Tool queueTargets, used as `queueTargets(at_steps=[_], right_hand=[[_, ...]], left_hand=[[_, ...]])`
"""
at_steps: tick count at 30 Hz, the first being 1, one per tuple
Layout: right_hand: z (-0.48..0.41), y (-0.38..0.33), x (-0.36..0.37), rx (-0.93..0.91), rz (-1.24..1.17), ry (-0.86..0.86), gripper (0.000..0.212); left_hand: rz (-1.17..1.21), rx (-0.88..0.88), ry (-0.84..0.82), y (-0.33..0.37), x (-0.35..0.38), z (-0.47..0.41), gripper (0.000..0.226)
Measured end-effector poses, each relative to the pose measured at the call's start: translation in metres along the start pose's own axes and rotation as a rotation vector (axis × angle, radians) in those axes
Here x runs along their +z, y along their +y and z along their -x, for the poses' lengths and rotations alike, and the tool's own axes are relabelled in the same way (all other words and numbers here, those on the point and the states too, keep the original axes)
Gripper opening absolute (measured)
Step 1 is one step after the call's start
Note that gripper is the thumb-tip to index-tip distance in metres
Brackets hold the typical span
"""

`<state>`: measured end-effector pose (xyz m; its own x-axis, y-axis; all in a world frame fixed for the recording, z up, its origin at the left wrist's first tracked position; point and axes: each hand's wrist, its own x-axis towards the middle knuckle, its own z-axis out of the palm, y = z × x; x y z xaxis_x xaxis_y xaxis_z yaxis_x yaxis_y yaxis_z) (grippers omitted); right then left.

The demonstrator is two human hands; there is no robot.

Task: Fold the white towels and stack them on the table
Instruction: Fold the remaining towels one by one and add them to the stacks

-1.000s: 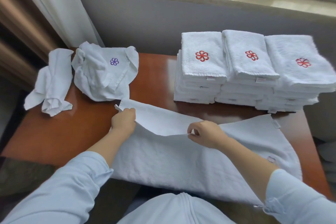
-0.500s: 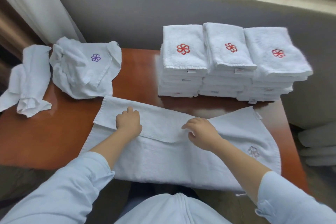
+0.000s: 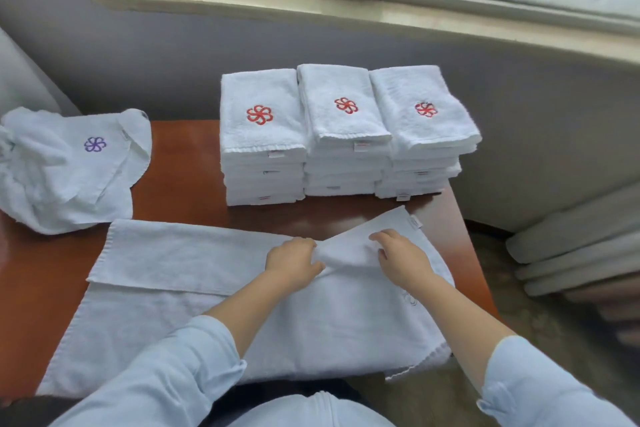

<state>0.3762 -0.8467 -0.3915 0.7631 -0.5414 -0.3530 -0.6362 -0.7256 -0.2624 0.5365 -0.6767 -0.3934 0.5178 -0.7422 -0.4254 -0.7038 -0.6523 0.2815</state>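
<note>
A large white towel [image 3: 194, 315] lies spread across the near part of the brown table [image 3: 180, 180]. Its far edge is folded toward me along the left half. My left hand [image 3: 292, 262] and my right hand [image 3: 403, 258] sit close together on the towel's right part, each with fingers curled round a raised fold of the cloth. Behind them stand three stacks of folded white towels [image 3: 343, 135] with red flower logos. A crumpled white towel [image 3: 65, 170] with a purple flower lies at the far left.
The wall and a window sill [image 3: 311, 10] run behind the table. Grey rolled or stacked items [image 3: 571, 246] lie on the floor to the right of the table's edge. A strip of bare wood separates the spread towel from the stacks.
Both hands have slid right along the towel, from its left and middle to its right part. The left half of the far edge now lies folded flat. The view has shifted right.
</note>
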Motion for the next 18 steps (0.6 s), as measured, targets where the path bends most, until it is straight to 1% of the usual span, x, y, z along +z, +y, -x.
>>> queueTargets(at_steps=[4, 9, 11, 15, 17, 18], right_hand=[[-0.020, 0.013, -0.006, -0.006, 0.041, 0.004, 0.048], [-0.045, 0.020, -0.009, -0.092, 0.148, -0.052, 0.066], [-0.056, 0.021, -0.010, -0.109, 0.180, -0.094, 0.070], [-0.070, 0.021, -0.019, -0.102, 0.205, -0.161, 0.066], [-0.074, 0.020, -0.024, -0.074, 0.213, -0.187, 0.056], [-0.075, 0.019, -0.026, -0.059, 0.235, -0.190, 0.047]], left_hand=[[0.032, -0.078, 0.025, 0.015, 0.006, -0.011, 0.056], [0.041, -0.194, 0.047, 0.026, 0.010, -0.019, 0.056], [0.033, -0.228, 0.050, 0.029, 0.010, -0.022, 0.056], [0.024, -0.276, 0.024, 0.031, 0.008, -0.027, 0.054], [0.017, -0.284, 0.002, 0.030, 0.008, -0.028, 0.048], [0.014, -0.287, -0.011, 0.029, 0.008, -0.029, 0.045]])
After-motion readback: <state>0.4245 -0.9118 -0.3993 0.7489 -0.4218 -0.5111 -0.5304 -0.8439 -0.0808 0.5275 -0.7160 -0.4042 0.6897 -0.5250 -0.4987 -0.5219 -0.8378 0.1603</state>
